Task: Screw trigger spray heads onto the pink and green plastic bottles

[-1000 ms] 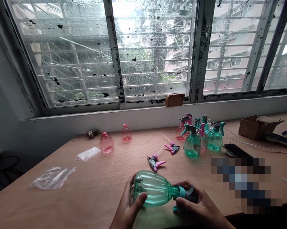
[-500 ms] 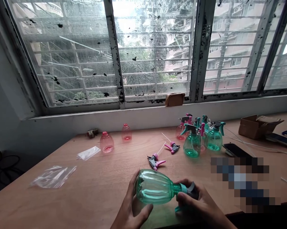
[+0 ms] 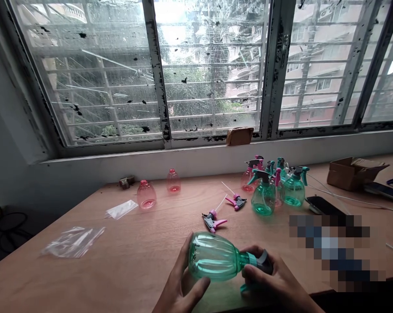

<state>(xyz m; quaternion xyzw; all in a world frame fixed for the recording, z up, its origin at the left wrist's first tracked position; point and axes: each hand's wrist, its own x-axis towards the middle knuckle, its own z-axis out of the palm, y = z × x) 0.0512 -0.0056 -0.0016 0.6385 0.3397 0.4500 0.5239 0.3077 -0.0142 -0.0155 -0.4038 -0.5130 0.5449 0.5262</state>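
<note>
A green see-through spray bottle (image 3: pixel 214 256) lies sideways in the air above the table's near edge, its base to the left. My left hand (image 3: pixel 185 282) is wrapped round the base end, thumb along the lower front. My right hand (image 3: pixel 271 271) grips the neck and the grey spray head (image 3: pixel 264 261); thumb and fingers press on the teal collar (image 3: pixel 250 259). Below that hand the teal trigger shows in part. Just beyond the bottle lie two pink and grey spray heads, one nearer (image 3: pixel 212 221) and one farther (image 3: pixel 238 202), each with a thin tube.
Two pink bottles without heads, one nearer (image 3: pixel 146 194) and one farther (image 3: pixel 173 181), stand at the back left. Plastic bags (image 3: pixel 74 242) lie left. Several assembled spray bottles (image 3: pixel 263 198) cluster back right, near a phone (image 3: pixel 327 206) and a cardboard box (image 3: pixel 354 174).
The green bottle and both hands have shifted very slightly to the right and down. The grip looks the same, and the things on the table have stayed put.
</note>
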